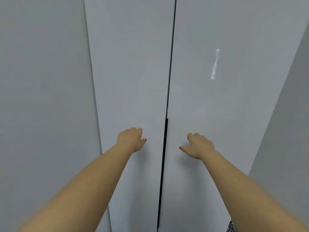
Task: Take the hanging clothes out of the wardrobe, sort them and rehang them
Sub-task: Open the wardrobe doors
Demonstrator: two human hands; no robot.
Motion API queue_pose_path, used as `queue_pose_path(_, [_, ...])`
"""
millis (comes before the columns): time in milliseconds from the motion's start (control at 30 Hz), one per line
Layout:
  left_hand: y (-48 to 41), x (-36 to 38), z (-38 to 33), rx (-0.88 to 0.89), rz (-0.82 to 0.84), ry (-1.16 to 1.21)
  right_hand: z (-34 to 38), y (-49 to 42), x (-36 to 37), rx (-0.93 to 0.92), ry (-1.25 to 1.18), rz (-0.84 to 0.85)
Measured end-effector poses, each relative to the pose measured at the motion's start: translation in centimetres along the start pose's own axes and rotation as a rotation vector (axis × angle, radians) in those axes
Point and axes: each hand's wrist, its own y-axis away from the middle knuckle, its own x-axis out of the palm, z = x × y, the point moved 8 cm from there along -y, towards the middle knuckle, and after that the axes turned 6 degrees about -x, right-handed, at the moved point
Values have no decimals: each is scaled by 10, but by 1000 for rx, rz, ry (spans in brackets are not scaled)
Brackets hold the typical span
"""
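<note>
Head view: wardrobe's shut, both hands up at the doors

Forearms come in from 7 and 5 o'clock. The left hand [132, 139] sits at about 7 and the right hand [199, 145] at about 4, each just beside the middle seam. On both, the fingers are curled in with the thumb poking toward the seam, and neither grips anything. Between them at 6 is the black handle strip [165, 134], on the gap between the left door [133, 81] and the right door [217, 106]. Farther up at 1 there's a shiny streak [214, 64]. No clothes are visible, presumably they're behind the doors. Looks like step one to me: next is hooking fingers on the door edges by the strip and pulling them apart.
</note>
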Motion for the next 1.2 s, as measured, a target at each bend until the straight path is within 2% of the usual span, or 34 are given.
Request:
queue_pose_path(167, [-19, 12, -25, -15, 130, 172, 6, -22, 13, -45, -4, -4])
queue_pose_path(333, [-44, 6, -30, 30, 94, 182, 48, -51, 17, -95, -343, -119])
queue_pose_path(500, [-79, -8, -37, 138, 65, 140, 56, -78, 0, -12, -606, -298])
queue_pose_path(600, [-102, -11, -43, 208, 74, 124, 57, -92, -2, 60, -696, -333])
queue_pose_path(733, [-124, -11, -49, 297, 88, 146, 55, -100, 11, 190, -652, -325])
queue_pose_path(867, [-139, -2, -54, 363, 70, 162, 54, -97, 16, 269, -624, -409])
queue_pose_path(1000, [-150, -1, -54, 376, -23, 190, 55, -94, 12, 313, -561, -434])
queue_pose_path(1200, [-163, 8, -55, 406, 16, 320, 61, -85, 10, 328, -495, -474])
